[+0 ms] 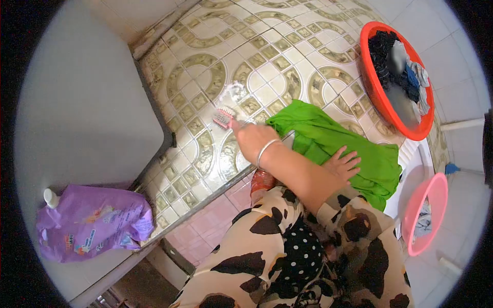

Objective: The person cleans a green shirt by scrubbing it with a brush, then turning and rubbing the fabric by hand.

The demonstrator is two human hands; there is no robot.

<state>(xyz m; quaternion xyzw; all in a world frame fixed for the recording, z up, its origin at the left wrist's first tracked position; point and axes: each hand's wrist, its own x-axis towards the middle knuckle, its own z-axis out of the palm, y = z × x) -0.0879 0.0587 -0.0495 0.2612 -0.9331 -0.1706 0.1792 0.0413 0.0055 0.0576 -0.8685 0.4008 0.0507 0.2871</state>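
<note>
My right hand (pixel 257 143), with a pale bracelet at the wrist, reaches across to the left and is closed around a scrubbing brush. The brush (pixel 224 118) has a pink body, and its pale bristles show above the tiles, near a patch of white suds (pixel 234 93). Behind my right forearm, my left hand (pixel 343 165) lies flat with fingers spread on a bright green cloth (pixel 328 134). Its wrist is hidden by that forearm. The cloth is bunched and spread over the tiled ledge, hanging down at its right end.
A red basin (pixel 365 66) with dark and light clothes in water stands at the upper right. Below it is a pink basin (pixel 411 226) with pale cloth. A purple detergent bag (pixel 95 223) with a white cap sits at left, beside a grey partition (pixel 97 102).
</note>
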